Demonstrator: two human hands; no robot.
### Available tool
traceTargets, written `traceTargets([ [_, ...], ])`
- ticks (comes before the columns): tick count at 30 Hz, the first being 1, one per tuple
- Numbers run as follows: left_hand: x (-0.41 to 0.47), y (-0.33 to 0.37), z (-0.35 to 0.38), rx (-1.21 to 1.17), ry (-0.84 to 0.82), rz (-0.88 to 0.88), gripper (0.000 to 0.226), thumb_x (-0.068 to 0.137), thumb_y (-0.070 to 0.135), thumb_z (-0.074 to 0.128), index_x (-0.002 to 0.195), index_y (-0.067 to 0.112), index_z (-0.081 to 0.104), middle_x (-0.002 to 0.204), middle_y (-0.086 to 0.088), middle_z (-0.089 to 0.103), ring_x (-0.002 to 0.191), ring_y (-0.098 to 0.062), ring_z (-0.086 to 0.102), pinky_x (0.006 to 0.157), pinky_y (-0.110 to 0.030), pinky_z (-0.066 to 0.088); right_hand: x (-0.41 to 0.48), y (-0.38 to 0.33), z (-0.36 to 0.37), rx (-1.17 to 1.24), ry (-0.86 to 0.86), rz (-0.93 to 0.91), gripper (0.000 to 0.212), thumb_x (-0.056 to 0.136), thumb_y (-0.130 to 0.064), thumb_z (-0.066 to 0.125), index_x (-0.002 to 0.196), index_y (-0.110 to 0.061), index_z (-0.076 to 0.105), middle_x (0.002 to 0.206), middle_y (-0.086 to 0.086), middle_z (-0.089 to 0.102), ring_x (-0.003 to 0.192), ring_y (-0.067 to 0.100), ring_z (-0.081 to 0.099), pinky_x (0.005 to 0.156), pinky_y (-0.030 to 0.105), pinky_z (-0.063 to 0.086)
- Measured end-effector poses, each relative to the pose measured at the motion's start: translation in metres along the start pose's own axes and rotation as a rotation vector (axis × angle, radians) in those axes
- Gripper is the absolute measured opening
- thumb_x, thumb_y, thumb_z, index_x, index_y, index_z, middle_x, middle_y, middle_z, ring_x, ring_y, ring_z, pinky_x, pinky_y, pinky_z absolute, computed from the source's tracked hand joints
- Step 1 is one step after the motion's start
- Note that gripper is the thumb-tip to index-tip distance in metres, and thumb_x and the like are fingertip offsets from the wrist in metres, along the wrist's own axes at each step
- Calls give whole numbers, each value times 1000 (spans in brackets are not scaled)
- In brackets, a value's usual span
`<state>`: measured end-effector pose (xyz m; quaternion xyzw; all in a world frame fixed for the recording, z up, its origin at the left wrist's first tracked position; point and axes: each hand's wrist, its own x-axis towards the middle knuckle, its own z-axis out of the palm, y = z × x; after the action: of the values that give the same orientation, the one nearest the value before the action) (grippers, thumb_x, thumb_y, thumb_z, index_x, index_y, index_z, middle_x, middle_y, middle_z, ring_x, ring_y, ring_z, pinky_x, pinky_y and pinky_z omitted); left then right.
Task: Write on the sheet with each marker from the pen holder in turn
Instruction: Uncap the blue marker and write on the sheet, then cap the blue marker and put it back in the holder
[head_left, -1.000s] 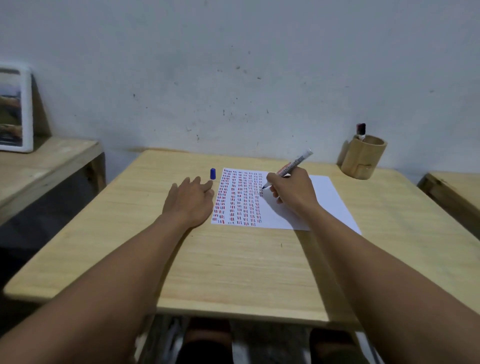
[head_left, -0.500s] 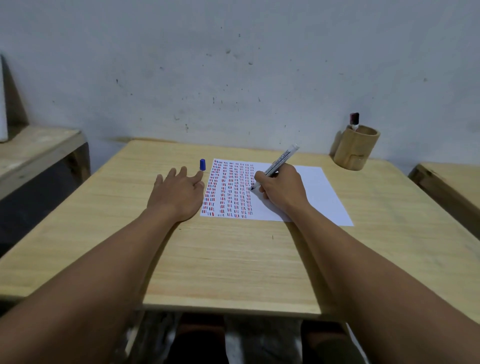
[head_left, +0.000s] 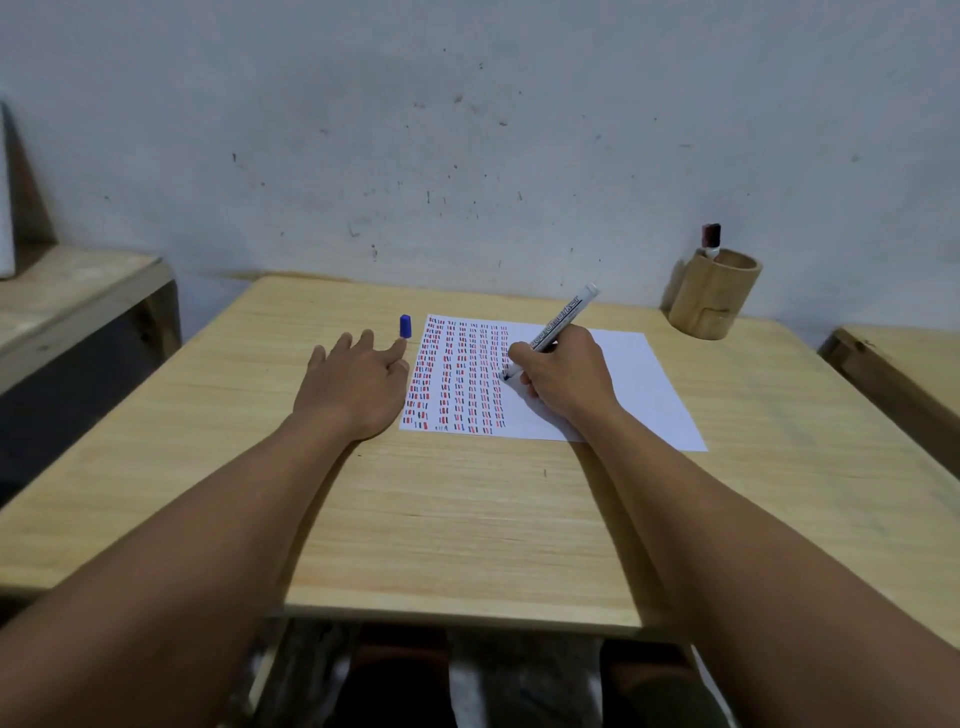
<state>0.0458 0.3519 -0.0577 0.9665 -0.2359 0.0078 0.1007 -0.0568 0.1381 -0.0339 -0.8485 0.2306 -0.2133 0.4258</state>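
A white sheet (head_left: 639, 384) lies on the wooden table (head_left: 467, 519), its left half filled with columns of short red, blue and black marks. My right hand (head_left: 566, 379) grips a white marker (head_left: 563, 317) with its tip down on the sheet beside the last column. My left hand (head_left: 358, 384) rests flat on the table at the sheet's left edge, fingers apart, holding nothing. A blue cap (head_left: 405, 326) stands upright just beyond its fingertips. A bamboo pen holder (head_left: 714, 296) at the far right holds one dark-capped marker (head_left: 710, 240).
A pale wall rises right behind the table. Another wooden surface (head_left: 67, 296) stands lower to the left and a third one (head_left: 904, 364) to the right. My knees show under the table's near edge.
The marker tip has moved a little down the column on the sheet. My left hand stays flat in place. The view has shifted slightly.
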Motion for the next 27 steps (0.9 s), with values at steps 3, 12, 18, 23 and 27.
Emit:
traceTargets([
  [3, 0, 0, 1, -23, 12, -3, 55, 102, 42, 20, 156, 33, 29, 164, -9, 27, 152, -31, 17, 121, -53, 13, -1, 0, 0, 15, 13, 5, 27, 81, -25, 64, 76, 1, 66, 67, 8, 73, 58, 17, 62, 56, 29, 46],
  [12, 13, 17, -18, -260, 308, -107, 44, 98, 27, 46, 141, 20, 41, 128, -11, 63, 116, -35, 58, 92, -46, 44, 8, -7, -6, 201, 50, 74, 31, 82, -32, 64, 91, -3, 70, 73, 3, 67, 56, 18, 52, 61, 32, 43],
  [18, 38, 17, -16, -230, 248, 27, 39, 103, 23, 49, 141, 22, 55, 125, -9, 65, 118, -30, 58, 83, -34, 43, 13, -15, -7, 394, 0, 124, 31, 86, -30, 76, 98, -3, 70, 71, 2, 64, 52, 16, 48, 57, 33, 45],
  [23, 39, 14, -18, -303, 316, -5, 21, 96, 12, 60, 113, 17, 73, 103, -4, 77, 97, -25, 69, 77, -31, 50, 10, -25, -13, 589, -44, 201, 19, 92, -17, 61, 83, -3, 69, 67, 3, 61, 50, 14, 51, 46, 25, 44],
  [27, 31, 35, -30, -523, 344, -31, 10, 91, 19, 64, 94, 19, 73, 91, 4, 73, 81, -18, 66, 68, -28, 48, 9, -28, -17, 637, -50, 199, 17, 92, -15, 62, 85, -3, 71, 69, 6, 63, 52, 13, 53, 48, 23, 46],
])
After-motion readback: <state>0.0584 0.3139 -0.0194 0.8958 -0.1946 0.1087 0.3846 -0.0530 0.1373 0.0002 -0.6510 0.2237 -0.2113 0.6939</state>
